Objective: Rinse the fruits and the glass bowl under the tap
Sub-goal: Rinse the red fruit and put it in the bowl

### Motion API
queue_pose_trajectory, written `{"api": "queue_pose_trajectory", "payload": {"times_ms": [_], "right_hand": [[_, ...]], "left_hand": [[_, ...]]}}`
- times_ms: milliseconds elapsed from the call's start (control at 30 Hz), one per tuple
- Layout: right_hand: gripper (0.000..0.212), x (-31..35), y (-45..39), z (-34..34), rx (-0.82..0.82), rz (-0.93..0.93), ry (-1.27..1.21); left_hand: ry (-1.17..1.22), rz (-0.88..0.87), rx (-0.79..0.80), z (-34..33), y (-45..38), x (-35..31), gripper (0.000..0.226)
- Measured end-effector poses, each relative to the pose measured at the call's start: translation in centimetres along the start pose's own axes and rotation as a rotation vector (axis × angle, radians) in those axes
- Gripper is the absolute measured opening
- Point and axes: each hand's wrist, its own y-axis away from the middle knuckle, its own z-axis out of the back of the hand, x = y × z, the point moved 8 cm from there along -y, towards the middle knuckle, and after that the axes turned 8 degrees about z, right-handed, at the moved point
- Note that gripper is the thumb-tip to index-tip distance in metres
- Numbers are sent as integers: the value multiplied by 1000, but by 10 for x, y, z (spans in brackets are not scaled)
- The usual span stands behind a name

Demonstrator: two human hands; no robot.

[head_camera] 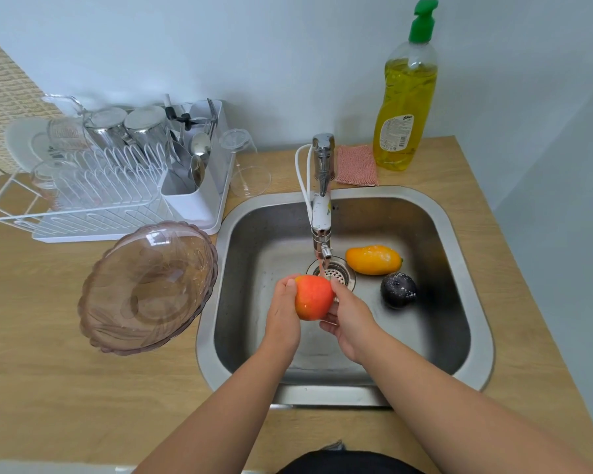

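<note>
While my left hand (283,314) and right hand (348,319) curl their fingers (291,285) round the red-orange fruit (313,297), it sits just under the tap (322,213), long axis pointing up toward the spout. Orange fruit (373,260) and dark fruit (398,289) lie in the sink (425,213), nearer my right. Glass bowl (148,289) waits on the surface (48,371), nearer my left.

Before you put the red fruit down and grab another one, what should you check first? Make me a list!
1. Round red-orange fruit under the chrome tap: ok.
2. Left hand and right hand grip on it: ok.
3. Water running: ok, thin stream.
4. Fruit rinsed all round: cannot tell.
5. Orange-yellow oval fruit and dark purple round fruit waiting in the steel sink: ok.
6. Pinkish glass bowl rinsed: cannot tell.
</note>
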Motion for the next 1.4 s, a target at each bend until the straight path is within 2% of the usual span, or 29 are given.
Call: {"api": "queue_pose_trajectory", "payload": {"times_ms": [133, 300, 467, 600, 733, 1000, 1400], "right_hand": [[29, -10, 6, 3, -7, -18, 9], [31, -20, 19, 4, 28, -29, -29], [18, -8, 28, 10, 13, 118, 136], [22, 2, 32, 5, 60, 272, 245], [36, 4, 37, -3, 142, 328, 284], [53, 1, 33, -2, 166, 355, 346], [55, -1, 30, -1, 179, 371, 442]], "left_hand": [[27, 93, 51, 10, 10, 14, 22], [58, 209, 112, 16, 16, 23, 23], [61, 264, 142, 17, 22, 26, 21], [94, 298, 101, 22, 20, 30, 12], [159, 318, 55, 30, 17, 33, 13], [197, 363, 79, 28, 17, 35, 37], [158, 351, 49, 30, 16, 36, 33]]}}
